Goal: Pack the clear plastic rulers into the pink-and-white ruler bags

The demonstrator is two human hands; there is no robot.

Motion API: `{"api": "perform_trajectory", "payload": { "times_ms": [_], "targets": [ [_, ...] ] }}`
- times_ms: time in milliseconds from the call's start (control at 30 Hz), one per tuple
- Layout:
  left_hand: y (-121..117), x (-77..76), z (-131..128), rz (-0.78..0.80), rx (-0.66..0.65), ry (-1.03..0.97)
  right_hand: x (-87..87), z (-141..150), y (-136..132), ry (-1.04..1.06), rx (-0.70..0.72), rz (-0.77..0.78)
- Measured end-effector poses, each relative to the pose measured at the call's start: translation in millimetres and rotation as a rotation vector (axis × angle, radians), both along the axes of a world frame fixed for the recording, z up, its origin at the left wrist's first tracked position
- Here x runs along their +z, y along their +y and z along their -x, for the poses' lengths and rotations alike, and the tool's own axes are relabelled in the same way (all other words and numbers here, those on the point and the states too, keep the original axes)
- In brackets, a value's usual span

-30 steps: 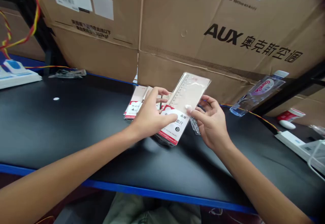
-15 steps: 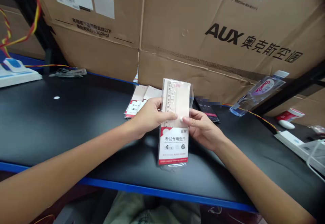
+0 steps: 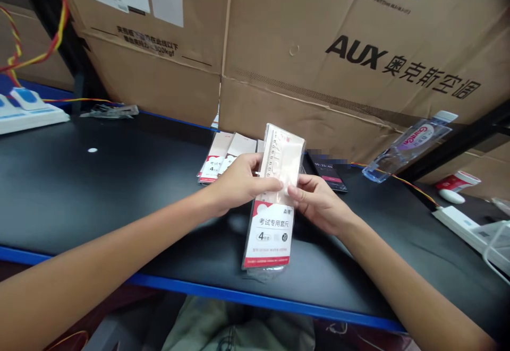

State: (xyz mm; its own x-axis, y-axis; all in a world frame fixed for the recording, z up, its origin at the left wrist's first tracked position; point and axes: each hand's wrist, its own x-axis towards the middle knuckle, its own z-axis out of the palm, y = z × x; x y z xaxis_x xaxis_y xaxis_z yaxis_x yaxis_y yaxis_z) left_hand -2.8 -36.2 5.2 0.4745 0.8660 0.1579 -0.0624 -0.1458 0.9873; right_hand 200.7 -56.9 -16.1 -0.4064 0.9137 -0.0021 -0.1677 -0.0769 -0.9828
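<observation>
Held above the black table is a ruler set [image 3: 271, 234] in a clear plastic sleeve, with a white and red printed card and a scale along its upper left. My left hand [image 3: 243, 181] grips its left side, thumb across the front. On the right side, my right hand [image 3: 319, 199] pinches the packet with its thumb near the other thumb. The fingers behind the packet are hidden. A small white spot shows between the thumbs; I cannot tell what it is. Just behind my left hand lie several similar ruler packets [image 3: 216, 152], partly covered.
A phone [image 3: 326, 170] lies behind my right hand. A clear bottle [image 3: 406, 149] leans at the back right, near a power strip [image 3: 470, 234]. Another power strip [image 3: 32, 117] sits at the left. A large cardboard box [image 3: 279, 64] stands behind the table [image 3: 119, 202].
The ruler packet has tilted, its top leaning right and its bottom swinging left and slightly down. Both hands keep hold of it. The view has shifted slightly.
</observation>
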Motion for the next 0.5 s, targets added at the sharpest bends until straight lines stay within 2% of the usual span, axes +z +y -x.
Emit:
{"api": "perform_trajectory", "payload": {
  "times_ms": [300,400,500],
  "targets": [
    [0.9,1.4,0.5,-0.057,-0.023,0.009,-0.8,4.5,-3.5,-0.055,-0.055,-0.155],
    [-0.1,1.9,1.6,-0.068,-0.075,0.033,2.1,7.9,-4.7,-0.045,-0.144,-0.174],
    [-2.2,2.0,0.9,-0.011,-0.160,0.075,6.7,7.5,-4.2,-0.009,-0.243,-0.196]
  ]
}}
